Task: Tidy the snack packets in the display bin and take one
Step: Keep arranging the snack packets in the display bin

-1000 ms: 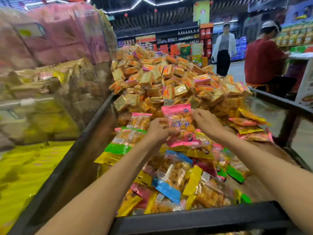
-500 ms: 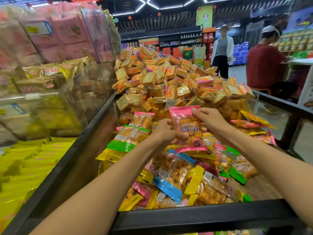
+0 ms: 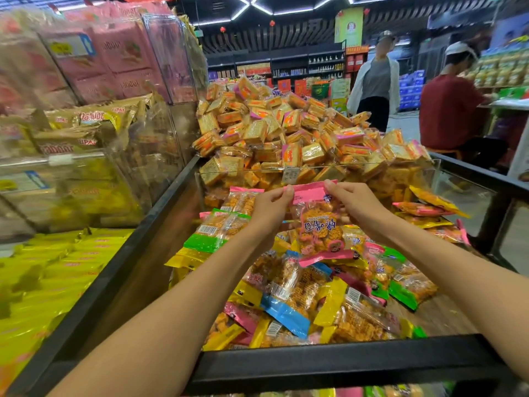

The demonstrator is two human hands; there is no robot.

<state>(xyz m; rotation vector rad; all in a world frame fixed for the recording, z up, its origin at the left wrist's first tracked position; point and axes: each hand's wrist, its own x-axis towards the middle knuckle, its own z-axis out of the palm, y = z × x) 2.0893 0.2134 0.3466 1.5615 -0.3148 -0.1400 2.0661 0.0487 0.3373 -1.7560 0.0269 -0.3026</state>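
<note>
Single head-worn wide-angle view looked forward and down, close over the display bin (image 3: 329, 365) at lower centre; both forearms entered from the bottom edge; shop aisle filled the upper right

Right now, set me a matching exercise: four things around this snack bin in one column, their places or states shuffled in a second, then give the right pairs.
Things
1. pink-edged packet
2. green-edged packet
3. blue-edged packet
4. heap of square orange packets

Places or states
A. piled high behind the clear divider
B. lying in the pile near the bin's front rail
C. held up by its top seal between the left hand and right hand
D. resting at the pile's left side, beside the left wrist

Pairs: 1-C, 2-D, 3-B, 4-A
</note>
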